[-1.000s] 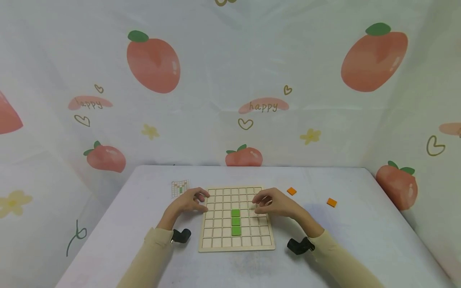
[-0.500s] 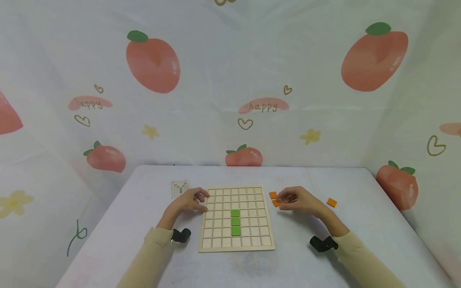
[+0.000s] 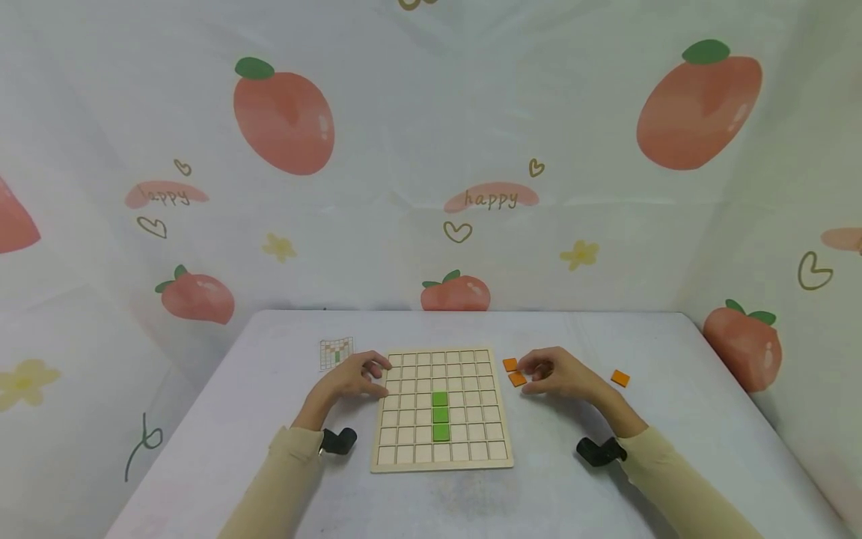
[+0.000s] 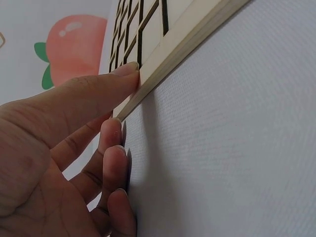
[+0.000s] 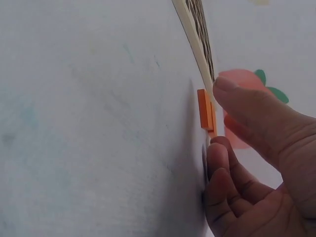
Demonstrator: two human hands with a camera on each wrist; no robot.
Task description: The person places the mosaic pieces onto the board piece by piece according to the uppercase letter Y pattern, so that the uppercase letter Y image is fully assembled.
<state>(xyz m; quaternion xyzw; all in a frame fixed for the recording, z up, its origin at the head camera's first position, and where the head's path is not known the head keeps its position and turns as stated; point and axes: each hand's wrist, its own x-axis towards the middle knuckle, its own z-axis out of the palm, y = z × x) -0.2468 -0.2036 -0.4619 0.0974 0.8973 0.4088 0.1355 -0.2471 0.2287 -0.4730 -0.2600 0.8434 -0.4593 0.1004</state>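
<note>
My left hand (image 3: 352, 376) rests at the left edge of a wooden grid board (image 3: 408, 452), thumb on its rim in the left wrist view and the other fingers loosely bent. Three green square tiles (image 3: 441, 415) form a column in the board's grid. Just right of the board lie two orange square tiles, the far one (image 3: 509, 364) and the near one (image 3: 517, 379). My right hand (image 3: 557, 373) hovers beside them, thumb and fingers apart. The right wrist view shows an orange tile (image 5: 203, 109) in front of the gap between thumb and fingertips.
Another orange tile (image 3: 620, 379) lies farther right on the white table (image 3: 680, 434). A small card (image 3: 335, 353) with a printed coloured grid lies behind my left hand. A fruit-patterned curtain (image 3: 377, 150) hangs beyond the table's back edge.
My right hand has moved right, off the board's right side, uncovering two orange tiles beside the board. It now covers the spot where another orange tile showed. My left hand has stayed put.
</note>
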